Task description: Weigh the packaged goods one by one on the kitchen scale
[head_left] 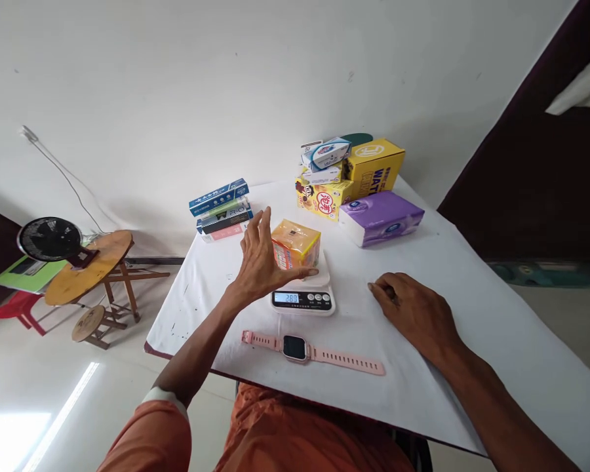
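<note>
A small orange and yellow wrapped pack [295,241] rests on the white digital kitchen scale [303,311], whose lit display shows digits that look like 280. My left hand [261,257] is beside the pack's left and near side, fingers raised and thumb spread, holding nothing. Its thumb crosses in front of the pack's lower edge; contact is hard to judge. To the right of the scale, my right hand [415,313] rests on the white tablecloth with its fingers curled in and nothing visible in it. A pink smartwatch [295,349] lies stretched out in front of the scale.
A stack of narrow boxes [221,208] stands at the back left. Behind the scale to the right are a purple tissue pack [382,219], a yellow carton [375,167] and several small boxes [325,190]. A fan [50,238] sits on a wooden stand at far left.
</note>
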{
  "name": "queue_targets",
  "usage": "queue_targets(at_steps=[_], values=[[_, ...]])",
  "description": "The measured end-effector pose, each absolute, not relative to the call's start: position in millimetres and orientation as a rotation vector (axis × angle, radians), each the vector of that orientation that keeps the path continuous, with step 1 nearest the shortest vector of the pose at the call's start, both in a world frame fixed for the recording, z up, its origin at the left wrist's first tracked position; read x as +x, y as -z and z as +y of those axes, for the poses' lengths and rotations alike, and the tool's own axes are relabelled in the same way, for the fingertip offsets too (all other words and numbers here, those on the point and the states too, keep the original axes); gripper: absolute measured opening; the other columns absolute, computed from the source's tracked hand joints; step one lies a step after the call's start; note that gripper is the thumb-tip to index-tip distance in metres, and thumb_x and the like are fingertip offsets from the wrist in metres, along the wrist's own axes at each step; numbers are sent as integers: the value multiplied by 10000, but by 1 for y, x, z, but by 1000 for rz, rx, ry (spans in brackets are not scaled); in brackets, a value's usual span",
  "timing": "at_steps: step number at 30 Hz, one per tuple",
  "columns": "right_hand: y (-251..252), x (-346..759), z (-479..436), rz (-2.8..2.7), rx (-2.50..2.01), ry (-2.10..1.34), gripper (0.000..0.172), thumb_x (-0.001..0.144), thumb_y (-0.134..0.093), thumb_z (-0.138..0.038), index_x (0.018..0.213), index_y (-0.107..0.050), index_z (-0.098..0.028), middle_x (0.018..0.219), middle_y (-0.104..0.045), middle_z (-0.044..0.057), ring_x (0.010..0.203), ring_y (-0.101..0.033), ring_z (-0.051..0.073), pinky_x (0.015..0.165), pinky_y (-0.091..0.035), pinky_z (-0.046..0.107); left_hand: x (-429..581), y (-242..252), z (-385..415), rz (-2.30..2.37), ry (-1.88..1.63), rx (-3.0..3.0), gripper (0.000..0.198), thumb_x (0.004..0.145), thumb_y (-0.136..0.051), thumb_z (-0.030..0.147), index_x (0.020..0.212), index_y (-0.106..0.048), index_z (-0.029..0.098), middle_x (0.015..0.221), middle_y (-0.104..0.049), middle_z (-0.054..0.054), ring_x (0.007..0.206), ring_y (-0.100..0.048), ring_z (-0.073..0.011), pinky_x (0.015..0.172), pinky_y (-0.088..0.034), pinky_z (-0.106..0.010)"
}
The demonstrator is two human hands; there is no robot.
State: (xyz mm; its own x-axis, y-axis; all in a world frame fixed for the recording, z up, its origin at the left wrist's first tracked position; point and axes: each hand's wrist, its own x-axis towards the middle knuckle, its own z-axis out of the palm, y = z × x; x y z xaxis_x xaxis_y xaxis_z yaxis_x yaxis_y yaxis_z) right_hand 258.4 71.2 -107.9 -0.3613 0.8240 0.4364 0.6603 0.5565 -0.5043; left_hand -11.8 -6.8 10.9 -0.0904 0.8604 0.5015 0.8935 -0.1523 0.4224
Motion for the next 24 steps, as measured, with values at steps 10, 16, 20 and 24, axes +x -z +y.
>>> queue_targets(at_steps=[10, 16, 20, 24], values=[[103, 259, 69, -2138, -1198, -366, 242, 955, -479, -378, 763, -529, -239, 814, -665, 53, 646, -593, 191, 596, -418, 330, 11, 15, 6, -2220, 1263, -1919, 1352, 623, -905, 653, 1639, -84, 302, 1591, -348, -235, 1497, -349, -446, 1136, -385, -674], [104, 259, 71, -2130, -1188, -362, 247, 954, -475, -373, 752, -520, -238, 796, -662, 56, 640, -591, 191, 586, -407, 328, 7, 19, 10, -2173, 1354, -1793, 1033, 703, -887, 419, 1553, -317, 280, 1462, -527, -171, 1374, -536, -364, 1104, -486, -534], [104, 260, 71, -2127, -1176, -373, 257, 956, -473, -383, 745, -505, -240, 787, -662, 49, 618, -579, 181, 577, -400, 323, -19, 12, 3, -2151, 1435, -1624, 869, 745, -846, 390, 1484, -404, 267, 1455, -556, -145, 1328, -576, -322, 1073, -518, -492], [104, 259, 70, -2126, -1167, -358, 266, 958, -465, -384, 734, -489, -241, 779, -659, 44, 607, -569, 176, 571, -396, 322, -63, -3, -4, -2160, 1444, -1345, 820, 726, -847, 346, 1432, -461, 190, 1402, -581, -173, 1323, -569, -337, 1124, -478, -495]])
